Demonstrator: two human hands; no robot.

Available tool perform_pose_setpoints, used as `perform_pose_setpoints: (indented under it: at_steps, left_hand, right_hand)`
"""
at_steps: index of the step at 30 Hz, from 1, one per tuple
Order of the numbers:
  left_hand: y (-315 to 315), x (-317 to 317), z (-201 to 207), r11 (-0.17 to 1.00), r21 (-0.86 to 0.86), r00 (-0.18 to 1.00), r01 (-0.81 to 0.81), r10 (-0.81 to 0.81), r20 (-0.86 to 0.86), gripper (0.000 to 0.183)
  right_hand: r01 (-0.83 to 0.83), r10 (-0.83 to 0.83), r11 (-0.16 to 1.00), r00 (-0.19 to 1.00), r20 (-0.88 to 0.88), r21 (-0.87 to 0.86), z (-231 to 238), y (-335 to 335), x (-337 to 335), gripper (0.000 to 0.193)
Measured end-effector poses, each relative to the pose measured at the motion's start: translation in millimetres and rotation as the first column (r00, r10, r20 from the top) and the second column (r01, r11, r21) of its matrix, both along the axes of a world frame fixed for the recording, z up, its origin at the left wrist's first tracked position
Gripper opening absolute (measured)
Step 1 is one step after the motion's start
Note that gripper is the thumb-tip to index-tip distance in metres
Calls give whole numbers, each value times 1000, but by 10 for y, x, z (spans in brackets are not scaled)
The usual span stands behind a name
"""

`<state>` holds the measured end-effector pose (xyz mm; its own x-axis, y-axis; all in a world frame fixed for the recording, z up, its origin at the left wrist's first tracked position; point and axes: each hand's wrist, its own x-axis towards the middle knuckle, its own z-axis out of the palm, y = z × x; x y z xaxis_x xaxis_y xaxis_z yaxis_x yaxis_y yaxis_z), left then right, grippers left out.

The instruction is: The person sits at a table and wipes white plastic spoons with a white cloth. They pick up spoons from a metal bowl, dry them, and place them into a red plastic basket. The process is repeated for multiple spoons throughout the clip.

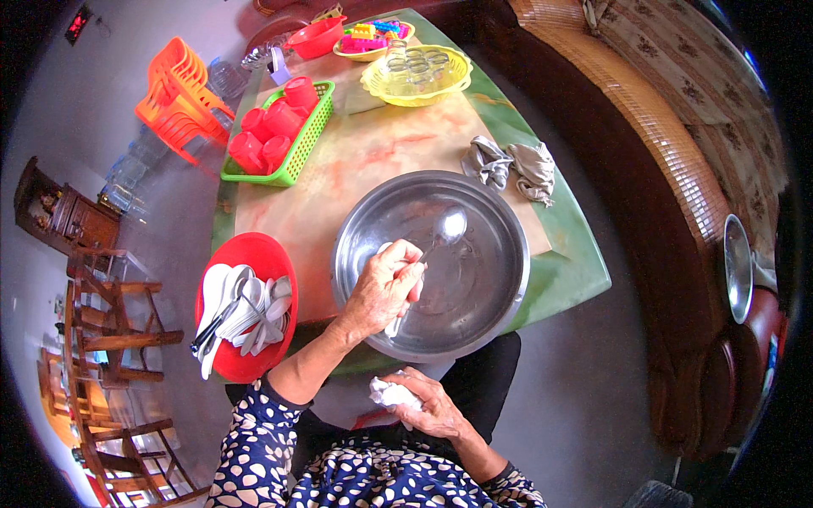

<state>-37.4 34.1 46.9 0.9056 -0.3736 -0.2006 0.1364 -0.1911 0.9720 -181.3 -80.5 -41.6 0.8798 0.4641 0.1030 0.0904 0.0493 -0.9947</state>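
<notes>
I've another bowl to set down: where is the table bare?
Widest: the table between the green basket, yellow basket of glasses and metal basin. Smaller: the corner right of the basin, nearer than the rags. Crowded: the far end, around the toys.

Grey floor (576, 415) is seen L & R of grip (381, 288). Below/beyond it, green-edged table (373, 140) is set. Far L, orange plastic chairs (176, 102) are stacked; wd. cabinet (85, 222) & wd. chairs (127, 341) are placed nr pale wall (41, 140). R, brown sofa (677, 356) is part-covered w/ mat (659, 140), brightly lit.
</notes>
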Motion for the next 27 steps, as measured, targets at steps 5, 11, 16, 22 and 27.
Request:
perform_pose_setpoints:
  at_steps: [5,11,16,22,27]
  left_hand:
    - [212,-235,31,998,-66,998,-12,8,-55,15]
    - [464,-623,19,985,-111,988,-135,126,-88,27]
    - [612,-848,55,978,-71,980,-196,197,-2,29]
    - [737,-1003,-16,977,4,961,-213,209,181,26]
    - [781,-1099,-27,976,43,900,-213,179,398,20]
  right_hand:
    - [57,-54,994,998,-41,95,194,-22,-91,42]
    - [610,-600,789,741,302,71,557,-52,-46,45]
    - [811,-632,585,442,637,18,681,104,201,57]
    - [777,-554,630,445,703,4,688,397,358,57]
    - [774,-578,633,487,655,-17,721,447,400,56]
